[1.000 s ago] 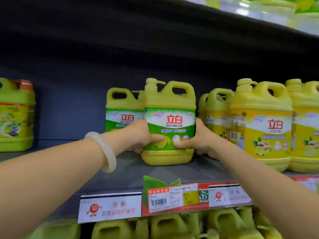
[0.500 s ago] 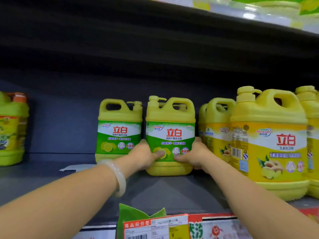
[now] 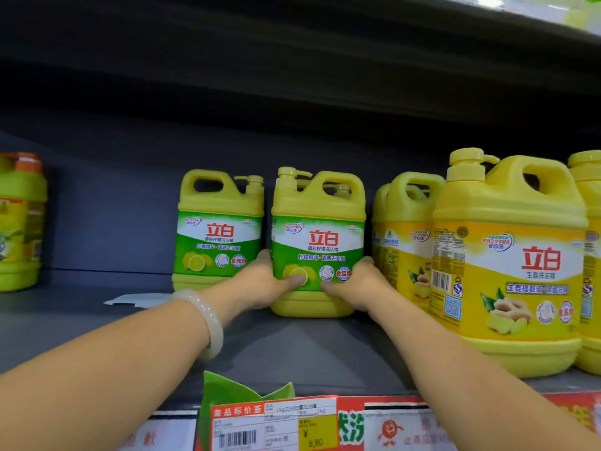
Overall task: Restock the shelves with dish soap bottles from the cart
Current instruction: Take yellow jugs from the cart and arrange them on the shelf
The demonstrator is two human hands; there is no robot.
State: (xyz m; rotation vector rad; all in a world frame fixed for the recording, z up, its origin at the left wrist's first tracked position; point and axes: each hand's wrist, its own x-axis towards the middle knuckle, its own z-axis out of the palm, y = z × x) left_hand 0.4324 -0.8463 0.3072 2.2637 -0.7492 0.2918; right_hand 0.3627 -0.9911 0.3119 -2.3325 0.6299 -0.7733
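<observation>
A yellow-green dish soap bottle (image 3: 318,222) with a green lemon label and a pump top stands on the grey shelf (image 3: 292,349), deep toward the back. My left hand (image 3: 263,281) grips its left side, thumb across the label front. My right hand (image 3: 354,284) grips its right side the same way. A matching green-label bottle (image 3: 218,229) stands just to its left, handle and pump turned the other way. Another pump top shows right behind the held bottle.
Yellow ginger-label bottles (image 3: 507,265) crowd the right of the shelf, the nearest one close to my right forearm. A lone bottle with an orange cap (image 3: 19,222) stands far left. A paper scrap (image 3: 136,299) lies on the shelf. Price tags (image 3: 273,424) line the front edge.
Both hands have pushed the bottle further back on the shelf, level with the bottle on its left. The camera has moved closer and tilted up.
</observation>
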